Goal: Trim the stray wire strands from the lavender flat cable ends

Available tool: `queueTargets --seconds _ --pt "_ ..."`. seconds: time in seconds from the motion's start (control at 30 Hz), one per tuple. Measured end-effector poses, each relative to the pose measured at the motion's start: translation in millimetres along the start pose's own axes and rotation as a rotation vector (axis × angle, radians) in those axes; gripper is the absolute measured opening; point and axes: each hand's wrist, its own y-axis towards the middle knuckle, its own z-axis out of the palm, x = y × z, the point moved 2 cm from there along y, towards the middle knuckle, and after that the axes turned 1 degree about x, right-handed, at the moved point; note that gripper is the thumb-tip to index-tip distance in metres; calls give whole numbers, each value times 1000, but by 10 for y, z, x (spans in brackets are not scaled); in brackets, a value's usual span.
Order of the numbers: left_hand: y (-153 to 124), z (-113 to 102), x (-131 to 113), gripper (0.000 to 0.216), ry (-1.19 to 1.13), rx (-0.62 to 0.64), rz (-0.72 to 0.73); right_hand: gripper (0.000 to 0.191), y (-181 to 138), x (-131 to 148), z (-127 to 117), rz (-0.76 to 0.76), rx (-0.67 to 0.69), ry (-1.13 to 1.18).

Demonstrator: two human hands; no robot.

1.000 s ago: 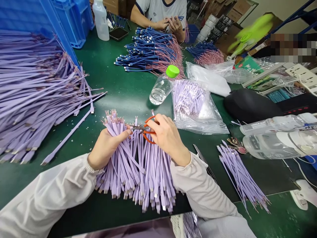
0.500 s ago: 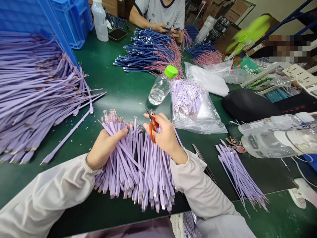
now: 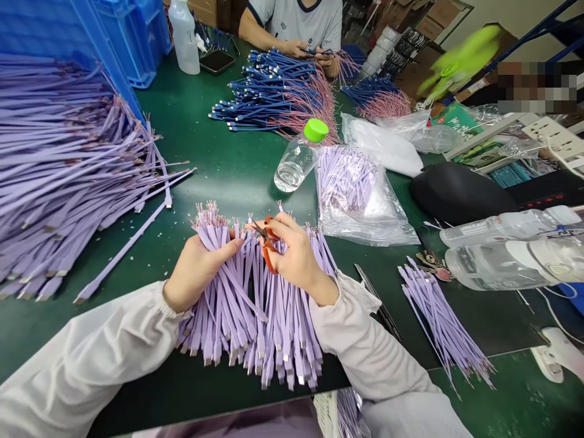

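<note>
My left grip (image 3: 201, 271) is closed around a big bunch of flat purple cables (image 3: 255, 322), up near their thin wire ends. My right grip (image 3: 296, 258) is narrow, pinching small scissors (image 3: 268, 246) with orange handles, and their tips sit right by those wire ends. The bunch lies near the front edge of the green tabletop (image 3: 228, 152). A bigger pile of purple cables (image 3: 59, 176) lies by the left edge, a clear bag (image 3: 353, 194) of them sits ahead on the right, and across the tabletop a co-worker's hands (image 3: 303, 52) work by blue cables (image 3: 274, 91).
</note>
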Motion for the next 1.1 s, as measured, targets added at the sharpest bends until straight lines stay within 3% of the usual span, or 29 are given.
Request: queueTargets --seconds 0.4,0.6,0.77,0.9,1.1 --pt "-14 18 11 42 -26 1 -17 22 4 -19 -34 71 -45 -30" --pt "-3 29 23 36 16 12 -7 27 48 20 -4 33 -25 -12" --pt "-13 45 -17 32 50 10 18 19 61 17 -12 72 -95 -21" --pt "-14 69 -27 32 75 67 34 6 86 -2 29 142 -102 52" --pt "-7 71 -2 33 83 64 40 11 93 -52 46 197 -100 203"
